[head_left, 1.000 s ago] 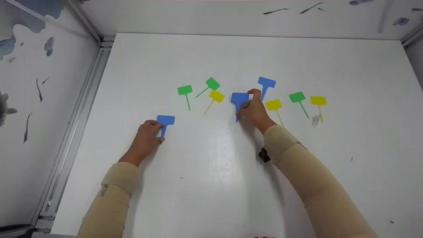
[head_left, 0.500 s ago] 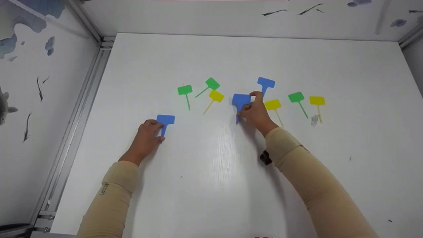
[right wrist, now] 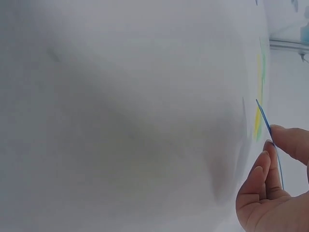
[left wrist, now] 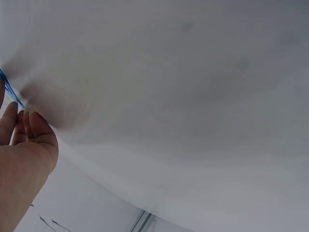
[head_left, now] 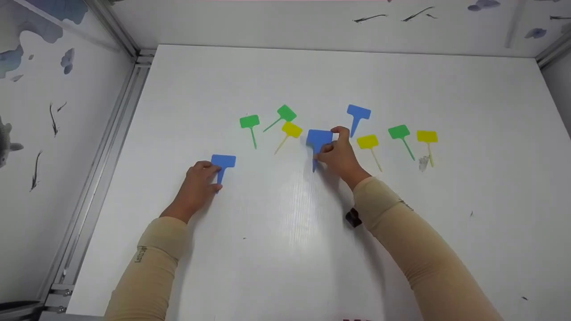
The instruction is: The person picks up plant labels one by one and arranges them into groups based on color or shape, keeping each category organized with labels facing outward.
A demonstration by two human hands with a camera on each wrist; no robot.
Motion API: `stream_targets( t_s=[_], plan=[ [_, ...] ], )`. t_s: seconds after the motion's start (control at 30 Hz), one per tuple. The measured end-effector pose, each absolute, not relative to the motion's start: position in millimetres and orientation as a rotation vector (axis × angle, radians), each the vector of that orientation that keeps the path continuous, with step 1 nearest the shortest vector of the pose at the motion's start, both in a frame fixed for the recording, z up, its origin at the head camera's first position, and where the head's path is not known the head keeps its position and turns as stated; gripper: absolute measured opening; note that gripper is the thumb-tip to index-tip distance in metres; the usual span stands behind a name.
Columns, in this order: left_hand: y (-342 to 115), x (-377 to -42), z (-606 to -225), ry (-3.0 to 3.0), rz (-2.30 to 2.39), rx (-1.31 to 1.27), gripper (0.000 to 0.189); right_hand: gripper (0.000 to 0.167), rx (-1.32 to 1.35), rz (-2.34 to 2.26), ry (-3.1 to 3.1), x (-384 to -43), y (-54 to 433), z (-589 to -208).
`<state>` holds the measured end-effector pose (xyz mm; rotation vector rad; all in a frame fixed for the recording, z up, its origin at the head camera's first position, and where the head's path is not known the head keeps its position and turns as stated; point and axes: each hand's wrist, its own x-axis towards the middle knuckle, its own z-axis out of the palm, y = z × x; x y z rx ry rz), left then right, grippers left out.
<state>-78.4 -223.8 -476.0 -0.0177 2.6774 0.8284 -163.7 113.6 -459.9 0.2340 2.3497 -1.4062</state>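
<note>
White tabletop (head_left: 285, 272) here, and my right hand (head_left: 341, 156) just brought its pinched blue tag (head_left: 318, 138) slightly left and closer, so the far blue tag (head_left: 358, 112) shows whole, while my left hand (head_left: 192, 188) still grips the near-left blue tag (head_left: 225, 161).

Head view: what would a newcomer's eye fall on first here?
Most likely the bright blue tag that the right hand holds near mid-picture, and another blue tag in the left hand, farther left and nearer the person. After those, the green tags and yellow tags lying on either side of the right hand.
</note>
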Motion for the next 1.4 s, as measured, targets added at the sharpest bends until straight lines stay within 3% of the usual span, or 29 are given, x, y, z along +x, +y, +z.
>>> stream_targets(
  t_s=[0.83, 1.4],
  plan=[
    [-223, -80, -476, 2.687, 0.788, 0.008, 0.049, 0.070, 0.093, -1.454, 2.359, -143, 82, -461],
    [-225, -77, -475, 2.686, 0.862, 0.024, 0.047, 0.071, 0.143, -1.424, 2.304, -135, 58, -459]
  ],
)
